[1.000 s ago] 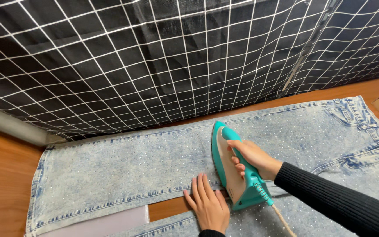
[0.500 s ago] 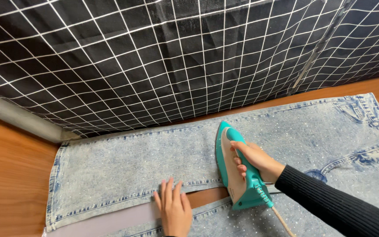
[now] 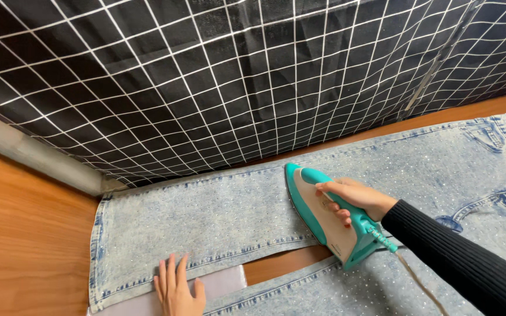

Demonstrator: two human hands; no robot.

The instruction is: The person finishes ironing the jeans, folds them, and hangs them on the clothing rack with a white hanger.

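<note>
Item: one pair of pale acid-washed jeans [image 3: 229, 216], spread flat on wooden floor [image 3: 24, 234], waist at far right, hems at left; two legs counted, long axes running left to right, narrow strip of bare floor showing between them.

Item: one teal-and-cream iron [image 3: 326, 213], soleplate down on far leg near the inner seam, tip pointing far-left, cord trailing off near right. Unpressed length of leg lying to the left of the iron.

Right hand [image 3: 355, 199]: grip closed round the iron's handle, black sleeve behind.

Left hand [image 3: 177, 289]: fingers spread, palm flat on far leg near the hem, well left of the iron, just beside one pale grey flat sheet [image 3: 218, 284] tucked between the legs. Nearer the hem end than the right hand.

Backdrop: one black cloth with white grid [image 3: 235, 76] hanging along the far side.
</note>
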